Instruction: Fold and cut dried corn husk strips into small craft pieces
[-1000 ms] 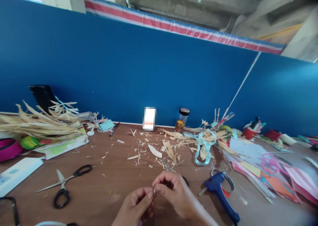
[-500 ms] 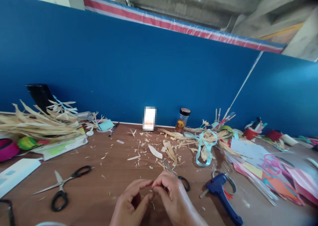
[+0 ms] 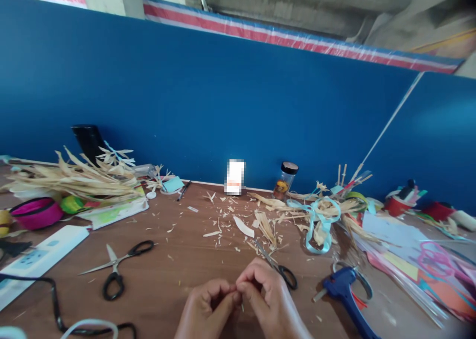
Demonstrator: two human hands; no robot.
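Observation:
My left hand (image 3: pixel 211 306) and my right hand (image 3: pixel 262 297) meet fingertip to fingertip low in the middle of the view, just over the brown table. Both are pinched closed. A thin pale sliver pokes out below the touching fingertips; what they grip is mostly hidden and too small to name. Right behind my right hand lies a pair of black-handled scissors (image 3: pixel 286 275), its blades toward the scraps. Pale husk scraps (image 3: pixel 243 227) are scattered beyond my hands. A second pair of scissors (image 3: pixel 115 267) lies spread apart on the left.
A blue glue gun (image 3: pixel 344 292) lies at right, near coloured paper (image 3: pixel 390 230). Light-blue ribbon (image 3: pixel 320 230) and a black-lidded jar (image 3: pixel 285 180) stand behind. At left are a white power strip (image 3: pixel 44 257) with a black cable and a heap of dried husks (image 3: pixel 82 180).
The whole scene has shifted rightward in view, showing more of the power strip and cable at left. My hands stay together, fingertips pinched as before.

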